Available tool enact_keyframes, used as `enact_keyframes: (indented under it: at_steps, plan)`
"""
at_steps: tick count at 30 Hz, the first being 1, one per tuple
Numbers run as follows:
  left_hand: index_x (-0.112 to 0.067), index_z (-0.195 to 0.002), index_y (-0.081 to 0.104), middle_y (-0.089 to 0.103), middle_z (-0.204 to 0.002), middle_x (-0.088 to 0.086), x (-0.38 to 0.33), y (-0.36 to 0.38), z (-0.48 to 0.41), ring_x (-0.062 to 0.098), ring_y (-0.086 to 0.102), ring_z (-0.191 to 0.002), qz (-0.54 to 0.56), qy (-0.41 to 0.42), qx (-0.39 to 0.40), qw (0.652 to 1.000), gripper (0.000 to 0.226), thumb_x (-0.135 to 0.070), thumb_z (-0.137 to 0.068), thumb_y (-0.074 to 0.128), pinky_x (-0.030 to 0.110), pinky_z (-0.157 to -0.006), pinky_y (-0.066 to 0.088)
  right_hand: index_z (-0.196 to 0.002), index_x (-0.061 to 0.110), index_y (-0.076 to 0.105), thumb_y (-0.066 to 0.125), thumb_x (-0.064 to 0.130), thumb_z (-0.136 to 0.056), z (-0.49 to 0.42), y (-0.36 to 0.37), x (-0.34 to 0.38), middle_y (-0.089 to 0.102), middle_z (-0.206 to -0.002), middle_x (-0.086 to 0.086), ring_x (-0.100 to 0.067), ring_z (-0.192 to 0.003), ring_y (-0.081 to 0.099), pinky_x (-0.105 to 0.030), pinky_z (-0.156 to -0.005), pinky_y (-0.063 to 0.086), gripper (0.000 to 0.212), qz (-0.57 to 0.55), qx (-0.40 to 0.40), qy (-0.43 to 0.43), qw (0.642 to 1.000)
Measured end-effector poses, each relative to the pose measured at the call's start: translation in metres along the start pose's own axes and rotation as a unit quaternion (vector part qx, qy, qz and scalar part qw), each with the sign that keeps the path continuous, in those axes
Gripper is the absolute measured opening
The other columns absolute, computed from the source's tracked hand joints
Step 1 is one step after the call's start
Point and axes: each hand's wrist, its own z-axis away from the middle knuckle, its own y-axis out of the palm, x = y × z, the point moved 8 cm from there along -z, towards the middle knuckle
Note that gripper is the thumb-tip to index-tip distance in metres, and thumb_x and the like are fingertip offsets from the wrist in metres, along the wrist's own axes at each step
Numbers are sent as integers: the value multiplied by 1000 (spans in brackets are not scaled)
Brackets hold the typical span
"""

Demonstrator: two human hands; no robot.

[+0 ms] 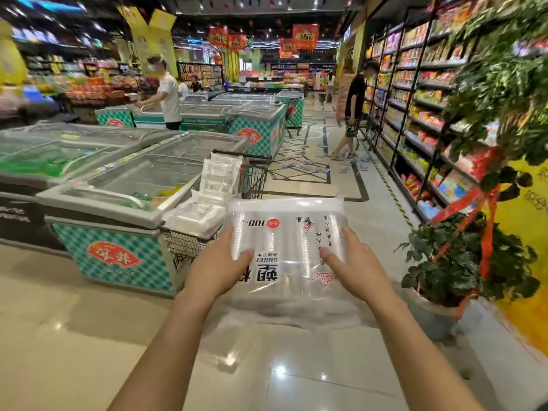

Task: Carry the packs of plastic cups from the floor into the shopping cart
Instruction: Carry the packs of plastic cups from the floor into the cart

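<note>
I hold a clear pack of plastic cups (286, 241) with printed lettering in front of me, above the floor. My left hand (218, 265) grips its left edge, thumb on top. My right hand (354, 266) grips its right edge the same way. Just beyond the pack stands a wire shopping cart (252, 179), beside the freezers. Several more packs of cups (207, 203) lie stacked inside the cart, some standing upright at its far end.
Glass-topped chest freezers (130, 185) line the left. A potted plant (450, 271) with red ribbon stands close on my right, shelves (421, 120) behind it. One person (167, 96) stands at the freezers, another (353, 111) in the aisle ahead. Glossy tiled floor lies below.
</note>
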Motion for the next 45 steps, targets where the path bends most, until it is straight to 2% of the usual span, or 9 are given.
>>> enact_keyframes:
  at_steps: [6,10,19,26,28,33,36,41,45]
  plan:
    - [-30,-155,12,45,-147,11,42,24,-146,31,46,-131,-18,-13,0,1000,77,-56,-92,47,40,-99,41,-153,28,17,53,52,-92,-137,53,12,46,-143,-10,-25,-133,39,-32,-87,32,75,7,-5,-13,1000]
    - [-33,-154,11,46,-146,10,77,27,-254,31,45,-131,-20,-7,-9,1000,75,-56,-92,46,41,-100,40,-154,28,16,53,53,-91,-239,101,30,43,-145,-11,-27,-135,38,-37,-99,35,77,-2,-6,-5,1000]
    - [-31,-153,16,46,-145,11,149,7,-480,33,47,-129,-29,-24,-9,999,74,-58,-91,46,43,-101,42,-154,27,18,55,54,-91,-453,193,87,42,-148,-12,-27,-137,37,-34,-104,33,78,-25,13,7,1000]
    - [-29,-153,15,44,-146,12,192,30,-621,33,47,-129,-41,-56,-23,997,75,-59,-91,45,42,-100,43,-154,22,21,55,52,-91,-611,257,96,34,-155,-5,-22,-143,29,-36,-111,28,77,-27,36,-38,998]
    - [-29,-153,15,45,-146,13,202,42,-660,32,46,-129,-44,-74,-33,996,74,-58,-92,45,41,-98,42,-154,22,20,54,51,-92,-662,280,94,32,-157,-2,-20,-145,26,-36,-113,26,77,-33,56,-58,996]
    - [-27,-153,16,50,-139,17,233,75,-754,32,49,-125,-36,-138,-73,987,72,-52,-93,47,39,-93,43,-155,21,17,54,51,-93,-795,345,95,32,-156,-9,-24,-142,29,-35,-112,26,78,-30,117,-111,986]
    - [-27,-155,14,46,-145,14,257,89,-795,31,45,-130,-15,-189,-91,978,74,-51,-93,48,39,-96,43,-155,23,14,53,53,-93,-861,386,105,28,-158,-7,-21,-144,27,-36,-113,26,79,-23,172,-143,974]
    - [-32,-153,12,44,-142,16,318,93,-824,34,46,-127,6,-313,-132,941,74,-50,-92,51,42,-95,42,-156,20,9,51,53,-94,-930,471,143,23,-160,-6,-24,-144,28,-35,-112,27,82,13,267,-216,939]
    - [-34,-152,12,44,-143,13,376,95,-823,31,45,-128,14,-368,-172,914,74,-48,-91,53,41,-90,43,-156,23,8,52,54,-93,-951,551,175,18,-162,-2,-21,-147,21,-37,-115,23,83,10,336,-250,908]
